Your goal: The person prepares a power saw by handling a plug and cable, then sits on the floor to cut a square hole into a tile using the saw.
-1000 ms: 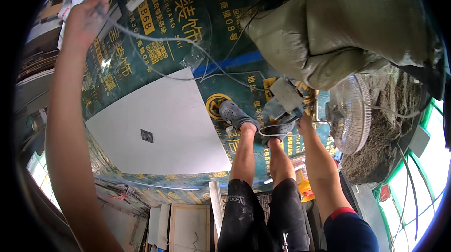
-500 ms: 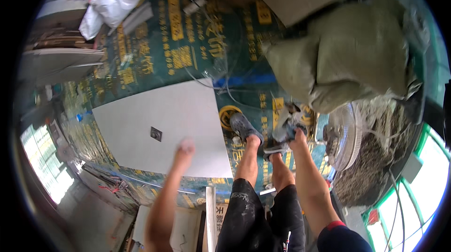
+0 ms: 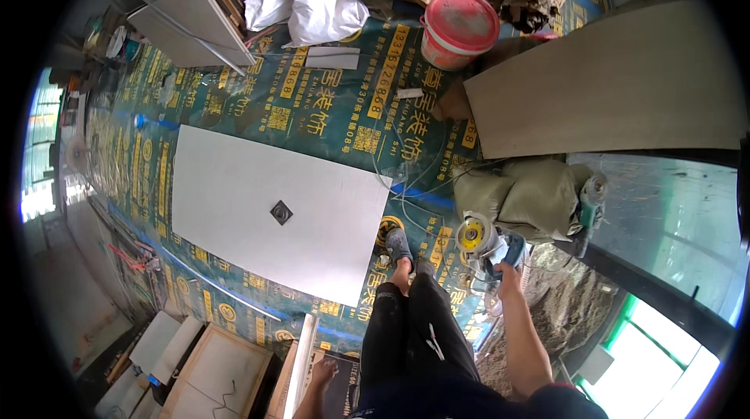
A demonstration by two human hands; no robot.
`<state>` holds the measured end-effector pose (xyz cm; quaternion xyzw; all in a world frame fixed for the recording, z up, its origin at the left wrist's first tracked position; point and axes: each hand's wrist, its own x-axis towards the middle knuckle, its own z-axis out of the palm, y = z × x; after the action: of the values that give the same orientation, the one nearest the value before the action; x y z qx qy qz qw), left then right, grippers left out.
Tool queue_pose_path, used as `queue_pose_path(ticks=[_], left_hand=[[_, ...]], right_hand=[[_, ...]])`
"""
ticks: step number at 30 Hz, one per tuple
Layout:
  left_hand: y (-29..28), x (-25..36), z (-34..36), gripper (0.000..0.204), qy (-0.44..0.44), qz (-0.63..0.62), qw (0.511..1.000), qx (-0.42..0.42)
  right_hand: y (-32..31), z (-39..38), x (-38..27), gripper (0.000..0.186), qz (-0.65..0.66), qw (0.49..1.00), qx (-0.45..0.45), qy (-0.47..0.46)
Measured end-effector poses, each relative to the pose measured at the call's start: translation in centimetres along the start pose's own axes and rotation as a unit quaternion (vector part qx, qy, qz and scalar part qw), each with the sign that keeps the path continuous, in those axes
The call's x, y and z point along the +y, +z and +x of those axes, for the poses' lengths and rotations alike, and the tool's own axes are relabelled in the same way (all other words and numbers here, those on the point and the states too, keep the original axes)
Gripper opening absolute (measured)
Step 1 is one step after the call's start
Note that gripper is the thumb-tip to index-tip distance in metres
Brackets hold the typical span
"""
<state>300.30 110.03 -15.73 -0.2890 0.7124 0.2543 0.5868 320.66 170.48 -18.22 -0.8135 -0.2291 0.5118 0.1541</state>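
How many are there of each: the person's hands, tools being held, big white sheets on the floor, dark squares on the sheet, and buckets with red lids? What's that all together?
Hands: 2, the left hand and the right hand
Held power tool: 1
Big white sheet: 1
Dark square: 1
Red-lidded bucket: 1
Total: 6

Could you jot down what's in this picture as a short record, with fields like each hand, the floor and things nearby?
Right hand: gripping a power tool with a yellow-centred disc
Left hand: beside a long white bar; nothing clearly seen in it
Floor: green printed sheeting
On the sheeting: large white board bearing a small dark square
Far side: bucket with red lid; white bags
Right side: olive sack
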Motion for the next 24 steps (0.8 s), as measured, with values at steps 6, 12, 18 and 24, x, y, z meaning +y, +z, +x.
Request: queue_pose_path(ticks=[6,12,18,24], left_hand=[[4.1,5.3,-3.0,0.019,0.061,-0.168,0.982,-0.056],[7.7,12.1,-5.5,0.016,0.063,-0.285,0.956,-0.028],[4.0,23.0,-4.8,0.016,0.154,-0.008,0.985,-0.08],[2.7,46.2,-5.1,0.013,0.178,-0.085,0.98,0.019]], right_hand=[[-1.2,-3.0,-8.4,0.02,-0.05,0.998,0.004,0.022],[-1.6,-4.6,-14.7,0.02,0.02,1.0,-0.016,0.007],[-2.3,-5.5,-22.1,0.017,0.152,0.985,-0.076,-0.02],[-0.5,-3.2,-25.7,0.016,0.243,0.952,-0.156,-0.095]])
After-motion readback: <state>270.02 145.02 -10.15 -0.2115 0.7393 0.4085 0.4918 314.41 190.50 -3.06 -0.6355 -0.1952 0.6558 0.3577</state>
